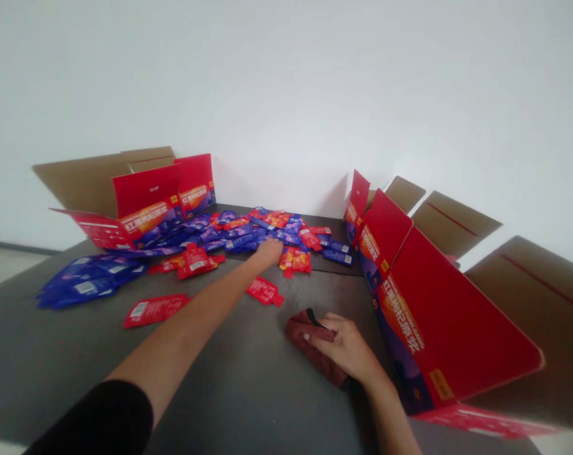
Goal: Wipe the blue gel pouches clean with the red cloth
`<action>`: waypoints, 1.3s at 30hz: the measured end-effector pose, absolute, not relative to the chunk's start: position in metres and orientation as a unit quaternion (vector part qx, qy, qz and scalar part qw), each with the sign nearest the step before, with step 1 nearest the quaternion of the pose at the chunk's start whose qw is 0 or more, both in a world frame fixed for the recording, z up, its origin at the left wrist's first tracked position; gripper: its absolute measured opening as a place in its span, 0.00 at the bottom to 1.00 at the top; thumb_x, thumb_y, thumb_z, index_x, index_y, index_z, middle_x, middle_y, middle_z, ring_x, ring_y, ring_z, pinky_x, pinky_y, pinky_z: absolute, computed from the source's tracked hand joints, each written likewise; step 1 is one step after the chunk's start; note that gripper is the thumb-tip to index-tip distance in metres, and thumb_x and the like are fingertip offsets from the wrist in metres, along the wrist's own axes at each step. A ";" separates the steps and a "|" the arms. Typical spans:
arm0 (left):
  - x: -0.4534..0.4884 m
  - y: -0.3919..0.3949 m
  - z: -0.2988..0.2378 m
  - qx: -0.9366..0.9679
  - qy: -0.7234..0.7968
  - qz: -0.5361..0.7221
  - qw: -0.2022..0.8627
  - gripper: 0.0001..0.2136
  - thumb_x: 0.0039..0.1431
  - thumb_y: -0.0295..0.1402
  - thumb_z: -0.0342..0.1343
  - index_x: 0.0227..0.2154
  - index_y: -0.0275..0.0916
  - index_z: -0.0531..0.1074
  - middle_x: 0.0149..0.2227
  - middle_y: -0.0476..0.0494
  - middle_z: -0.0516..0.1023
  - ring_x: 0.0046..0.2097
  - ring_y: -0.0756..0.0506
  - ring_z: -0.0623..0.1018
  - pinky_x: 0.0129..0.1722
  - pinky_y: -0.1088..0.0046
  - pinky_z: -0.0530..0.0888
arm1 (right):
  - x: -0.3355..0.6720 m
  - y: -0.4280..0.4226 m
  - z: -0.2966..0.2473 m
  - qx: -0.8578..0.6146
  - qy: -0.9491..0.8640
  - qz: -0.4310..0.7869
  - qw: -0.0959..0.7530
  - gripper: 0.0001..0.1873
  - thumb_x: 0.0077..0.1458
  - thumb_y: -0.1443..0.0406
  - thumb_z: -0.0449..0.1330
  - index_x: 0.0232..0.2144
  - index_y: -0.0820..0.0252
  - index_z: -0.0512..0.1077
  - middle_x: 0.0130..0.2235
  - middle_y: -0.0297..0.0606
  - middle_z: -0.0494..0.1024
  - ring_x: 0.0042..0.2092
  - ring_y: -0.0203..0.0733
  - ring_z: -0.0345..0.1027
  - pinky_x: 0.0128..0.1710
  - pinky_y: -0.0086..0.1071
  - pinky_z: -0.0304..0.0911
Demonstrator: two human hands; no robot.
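Left hand (pixel 268 251) is reaching across a matte dark grey counter (pixel 229 379), its arm coming from a black sleeve (pixel 91 420), and is pressing at the near edge of a spread of glossy blue-purple and red foil sachets (pixel 248 230). The hand is bunched narrow, its fingers hidden among the packets, so I cannot tell whether it is gripping one. Just right of this hand, a cluster of red-and-orange sachets (pixel 295 260) is lying against the spread, and just below it a single loose red sachet (pixel 265 292) is lying flat on the counter. Left of the hand, a small heap of red sachets (pixel 191 261) is sitting near a lone red sachet (pixel 154 311), with a flat mass of blue sachets (pixel 90 282) farther out. Right hand (pixel 343 344) is resting well below and right of the left hand, closed around a folded dark maroon cloth (pixel 314 347), with a thin black strip (pixel 316 318) showing by its fingers. Right of this hand, an opened red cardboard carton (pixel 457 316) is leaning at a tilt, its plain brown flaps (pixel 450 224) splaying outward. Beyond the left hand and off to its left, a second opened red cardboard carton (pixel 146 189) is standing at the counter's far corner, by a white wall (pixel 286 82).
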State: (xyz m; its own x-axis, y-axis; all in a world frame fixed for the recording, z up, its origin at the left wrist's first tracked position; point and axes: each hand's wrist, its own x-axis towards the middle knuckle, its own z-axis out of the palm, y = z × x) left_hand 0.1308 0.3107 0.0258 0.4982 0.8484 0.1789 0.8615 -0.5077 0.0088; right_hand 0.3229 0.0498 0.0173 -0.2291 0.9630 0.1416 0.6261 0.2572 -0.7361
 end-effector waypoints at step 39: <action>0.040 0.037 0.025 -0.751 -0.538 -0.179 -0.338 0.11 0.66 0.43 0.55 0.42 0.42 0.75 0.40 0.43 0.83 0.43 0.41 0.82 0.40 0.70 0.73 | 0.337 0.049 0.005 -0.612 -0.669 0.141 0.398 0.26 0.58 0.43 0.61 0.25 0.59 0.72 0.27 0.34 0.70 0.30 0.39 0.65 0.30 0.32 0.57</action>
